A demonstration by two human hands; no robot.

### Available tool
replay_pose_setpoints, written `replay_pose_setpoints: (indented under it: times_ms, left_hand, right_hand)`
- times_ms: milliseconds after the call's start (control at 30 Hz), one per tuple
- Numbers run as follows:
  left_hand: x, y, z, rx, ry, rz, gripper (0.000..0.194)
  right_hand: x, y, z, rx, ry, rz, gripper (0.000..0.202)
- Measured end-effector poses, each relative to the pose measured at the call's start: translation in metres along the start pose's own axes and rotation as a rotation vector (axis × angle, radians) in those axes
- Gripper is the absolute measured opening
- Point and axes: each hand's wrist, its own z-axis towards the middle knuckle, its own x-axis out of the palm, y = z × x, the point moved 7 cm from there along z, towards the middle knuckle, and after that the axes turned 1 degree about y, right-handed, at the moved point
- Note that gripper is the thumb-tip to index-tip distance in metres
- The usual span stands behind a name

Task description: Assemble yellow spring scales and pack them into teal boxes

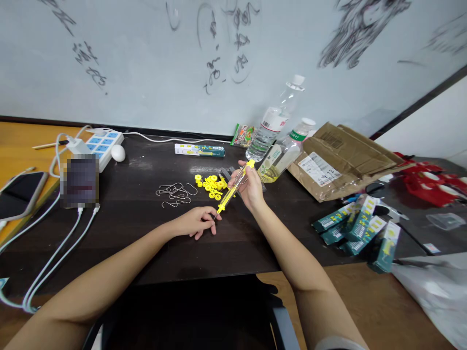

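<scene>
A slim yellow device that looks like a spring scale, with yellow end pieces and metal wire along it, slants between my hands above the dark table. My right hand is wrapped round its upper part. At the lower end, the fingers of my left hand pinch the thin metal tip. Just behind, several small yellow plastic parts lie in a pile. Several bent metal wire hooks are loose to the left of that pile. Dark strips partly hidden by my right hand lie beside the yellow parts.
Behind stand a water bottle and a bottle of yellowish liquid. A slim box lies near the whiteboard. To the right are a cardboard parcel and several green boxes; to the left, a power strip and white cables.
</scene>
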Motion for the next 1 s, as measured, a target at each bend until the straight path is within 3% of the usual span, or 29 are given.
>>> replay_pose_setpoints:
  times_ms: [267,500,600,700,833,1000]
  left_hand:
    - [0.001,0.005,0.001,0.037,-0.033,-0.018,0.017]
    - [0.007,0.007,0.000,0.027,0.064,0.037,0.013]
    - [0.004,0.006,0.001,0.054,-0.005,-0.030,0.033]
    - [-0.004,-0.002,0.002,0.165,-0.131,-0.162,0.056]
    - [-0.013,-0.014,0.001,0.332,-0.233,-0.291,0.043]
    - [-0.020,-0.010,0.003,0.307,-0.307,-0.324,0.047]
  right_hand:
    - [0.014,-0.007,-0.008,0.060,0.072,-0.030,0.040]
    - [0.002,0.010,-0.001,-0.008,0.014,-0.009,0.038]
    - [0.009,0.003,-0.005,0.029,0.023,-0.029,0.038]
    - [0.025,-0.012,-0.018,0.073,0.071,-0.071,0.038]
    - [0.050,-0.038,-0.040,0.180,0.217,-0.140,0.040]
    - [0.062,-0.044,-0.047,0.128,0.326,-0.141,0.029]
